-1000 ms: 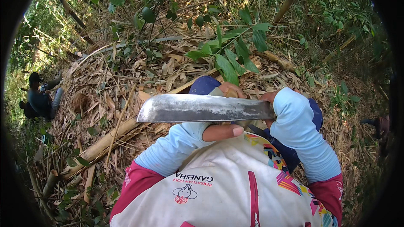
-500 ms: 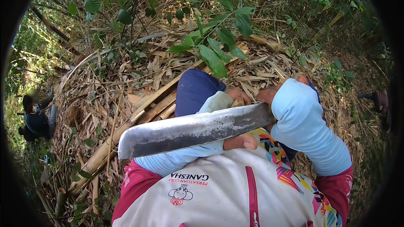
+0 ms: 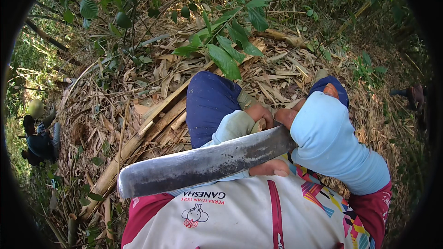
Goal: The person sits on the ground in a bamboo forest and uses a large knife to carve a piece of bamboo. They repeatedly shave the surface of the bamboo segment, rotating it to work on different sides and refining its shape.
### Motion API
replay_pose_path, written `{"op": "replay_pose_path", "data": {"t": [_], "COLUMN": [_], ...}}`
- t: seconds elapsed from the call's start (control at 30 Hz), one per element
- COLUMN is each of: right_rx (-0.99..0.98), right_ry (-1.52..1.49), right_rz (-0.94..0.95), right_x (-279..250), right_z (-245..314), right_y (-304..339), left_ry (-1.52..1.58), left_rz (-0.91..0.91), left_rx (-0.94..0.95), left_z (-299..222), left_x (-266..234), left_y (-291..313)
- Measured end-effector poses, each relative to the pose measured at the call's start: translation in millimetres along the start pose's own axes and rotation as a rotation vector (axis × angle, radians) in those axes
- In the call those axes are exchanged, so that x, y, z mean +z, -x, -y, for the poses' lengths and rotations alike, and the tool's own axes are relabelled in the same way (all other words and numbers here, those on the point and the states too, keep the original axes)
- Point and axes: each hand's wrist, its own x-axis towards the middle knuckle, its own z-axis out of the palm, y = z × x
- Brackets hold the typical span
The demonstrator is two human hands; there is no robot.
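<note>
A long, broad machete (image 3: 203,163) with a worn grey blade lies across my front, its squared tip at the lower left. My right hand (image 3: 290,114) is closed at the blade's right end, partly covered by the light blue sleeve; the handle is hidden. Behind and under the blade, my left hand (image 3: 260,113) has its fingers curled around a small tan piece of wood (image 3: 259,125), mostly covered. The left thumb shows below the blade. Both hands are close together, between my knees in dark blue trousers (image 3: 207,103).
Split bamboo or wooden poles (image 3: 134,145) lie slanting at the left on dry leaf litter (image 3: 161,71). A green leafy sprig (image 3: 224,55) hangs ahead. Another person (image 3: 40,140) is at the far left, and a dark figure (image 3: 415,97) shows at the right edge.
The blade's tip has dropped lower and to the left, and the blade slants more steeply. My right hand has shifted slightly left and down. Both hands keep their hold.
</note>
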Motion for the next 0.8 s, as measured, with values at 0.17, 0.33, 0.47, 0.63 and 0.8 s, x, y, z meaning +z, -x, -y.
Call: {"op": "replay_pose_path", "data": {"t": [0.17, 0.33, 0.47, 0.63, 0.8], "right_rx": [-0.019, -0.019, -0.017, -0.008, 0.004], "right_ry": [-0.089, -0.092, -0.112, -0.125, -0.106], "right_rz": [-0.037, -0.049, -0.058, -0.064, -0.066], "right_x": [5.2, 3.9, 2.8, 8.6, 13.6], "right_z": [-1.7, -1.3, -0.3, -0.6, -0.7], "right_y": [2.4, 6.2, 7.4, 8.4, 7.4], "left_ry": [-0.094, -0.013, -0.032, -0.053, -0.026], "left_rz": [0.02, 0.016, 0.024, 0.004, -0.001], "left_rx": [-0.009, 0.03, 0.119, 0.05, -0.05], "left_z": [-9.1, -10.0, -1.0, 3.8, -2.5], "left_x": [-1.8, 2.0, 4.4, 8.7, 12.9], "left_y": [-2.0, -4.3, -3.5, 0.9, 8.2]}}
